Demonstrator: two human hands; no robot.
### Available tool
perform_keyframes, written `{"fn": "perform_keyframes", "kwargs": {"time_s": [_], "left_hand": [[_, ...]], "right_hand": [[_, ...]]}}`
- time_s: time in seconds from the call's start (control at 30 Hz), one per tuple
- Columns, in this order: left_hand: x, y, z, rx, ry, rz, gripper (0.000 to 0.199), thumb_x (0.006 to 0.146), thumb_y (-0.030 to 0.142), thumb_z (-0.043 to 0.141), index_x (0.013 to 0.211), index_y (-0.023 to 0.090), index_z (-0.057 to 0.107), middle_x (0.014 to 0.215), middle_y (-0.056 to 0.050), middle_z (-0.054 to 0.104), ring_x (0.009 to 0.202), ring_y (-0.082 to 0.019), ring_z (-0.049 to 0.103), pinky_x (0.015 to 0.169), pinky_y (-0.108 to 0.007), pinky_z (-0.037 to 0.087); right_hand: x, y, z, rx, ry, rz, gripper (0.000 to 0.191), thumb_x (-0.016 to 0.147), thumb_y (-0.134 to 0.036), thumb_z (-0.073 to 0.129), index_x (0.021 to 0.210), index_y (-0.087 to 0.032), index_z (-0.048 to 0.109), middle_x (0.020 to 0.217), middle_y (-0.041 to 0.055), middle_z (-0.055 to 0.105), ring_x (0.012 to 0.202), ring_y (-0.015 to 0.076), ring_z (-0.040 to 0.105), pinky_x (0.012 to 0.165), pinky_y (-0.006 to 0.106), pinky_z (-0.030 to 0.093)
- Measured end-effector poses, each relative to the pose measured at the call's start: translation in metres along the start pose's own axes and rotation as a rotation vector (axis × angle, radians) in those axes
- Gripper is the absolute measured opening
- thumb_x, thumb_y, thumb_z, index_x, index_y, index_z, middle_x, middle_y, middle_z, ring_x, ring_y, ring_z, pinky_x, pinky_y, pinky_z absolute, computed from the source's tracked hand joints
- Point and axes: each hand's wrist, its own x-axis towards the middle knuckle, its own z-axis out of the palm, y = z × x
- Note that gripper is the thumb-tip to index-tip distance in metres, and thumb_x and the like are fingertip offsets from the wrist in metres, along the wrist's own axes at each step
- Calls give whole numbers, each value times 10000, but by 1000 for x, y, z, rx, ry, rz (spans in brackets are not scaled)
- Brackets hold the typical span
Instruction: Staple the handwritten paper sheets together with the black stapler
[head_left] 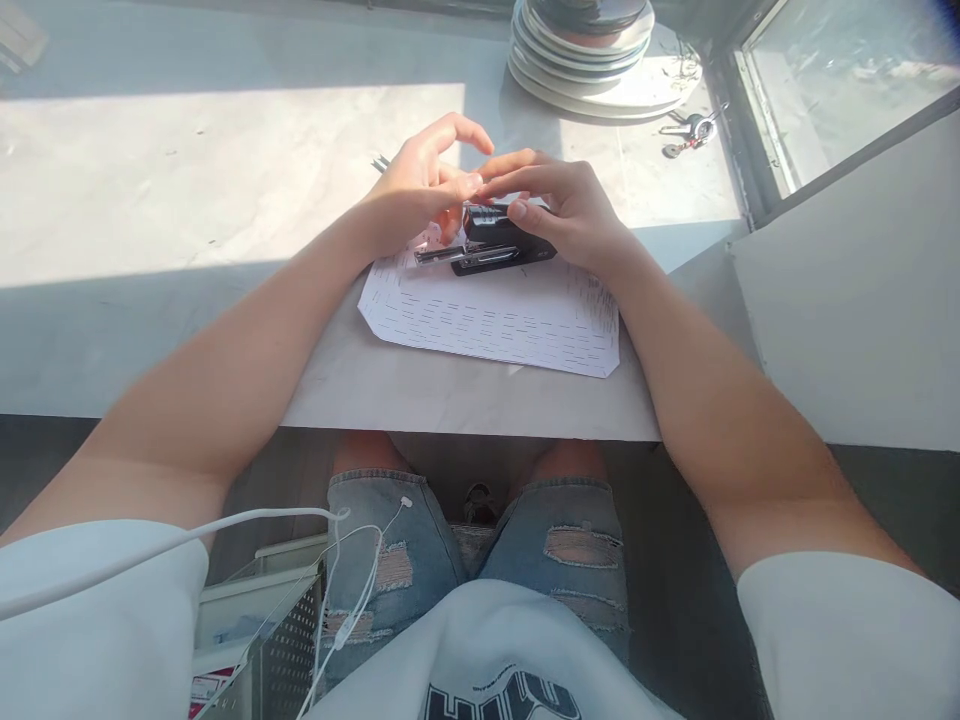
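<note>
A black stapler [499, 225] lies on printed paper sheets [487, 320] on the table, its silver staple tray [442, 256] swung out to the left. My right hand [566, 205] rests over the stapler, thumb against its upper part, fingers reaching left. Beside it, my left hand [420, 185] has its index finger raised and its other fingers curled near the thumb. The fingertips of both hands meet above the stapler's left end. Whatever is between them is too small or hidden to make out.
A stack of plates [585, 60] stands at the back right, with keys [690, 130] near the window frame [772, 130]. Thin sticks [380, 163] show behind my left hand. A white cable [247, 516] hangs across my lap by a basket [281, 640].
</note>
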Motion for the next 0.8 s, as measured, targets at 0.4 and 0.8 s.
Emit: {"fn": "perform_keyframes", "kwargs": {"time_s": [0.4,0.8], "left_hand": [[0,0,-1,35,-1,15,348,976,384,731,1282,299,589,728,44,602,533,-135,543,504,-259,360],[10,-16,-9,433,468,162,122,1194,370,429,1224,353,546,824,46,646,730,-173,589,775,-373,510]], "right_hand": [[4,11,1,83,76,47,482,765,-897,738,989,-478,824,1184,-34,788,1205,350,673,976,571,529],[1,13,-13,-143,487,485,199,901,-397,566,753,-345,688,877,-4,697,932,227,562,928,420,464]]}}
